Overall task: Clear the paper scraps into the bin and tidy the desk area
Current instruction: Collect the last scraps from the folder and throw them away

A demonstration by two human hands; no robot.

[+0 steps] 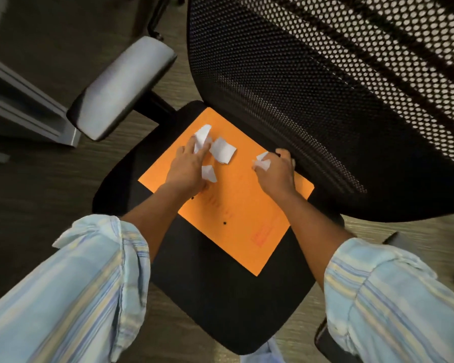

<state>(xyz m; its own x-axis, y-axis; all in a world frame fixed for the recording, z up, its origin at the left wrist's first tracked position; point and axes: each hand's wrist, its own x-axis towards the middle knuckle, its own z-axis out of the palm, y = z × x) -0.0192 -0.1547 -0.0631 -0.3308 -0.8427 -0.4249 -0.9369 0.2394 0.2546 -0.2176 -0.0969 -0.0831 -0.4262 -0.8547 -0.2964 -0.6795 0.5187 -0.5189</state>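
A black office chair (312, 87) fills most of the view, its mesh back rising just beyond both hands and one grey armrest (121, 90) off to the left of the left grip. On the seat (220, 305) lies an orange folder (236, 210), flat and at an angle, and all the work is happening at its far end.

The left hand (186, 169) lies palm down on the folder, fingers spread and loosely open, with one white scrap (201, 136) caught between the fingertips. Two more pieces are loose on the folder: the largest scrap (222, 151) just to the right of those fingers, and a smaller scrap (209, 173) touching the thumb side of the hand. The right hand (277, 170) is curled closed round a crumpled scrap (262, 161), which sticks out on the left of the grip, close to the chair back.

These bits look feather-light, thin and limp, so I'd judge they will slide on the smooth folder instead of lifting. Pinching a raised or curled edge seems the best hold, or sweeping them together into the palm. Alternatively, the stiffer folder could be taken by its two long edges and carried as a tray, kept level so nothing slips off. No bin is in sight.
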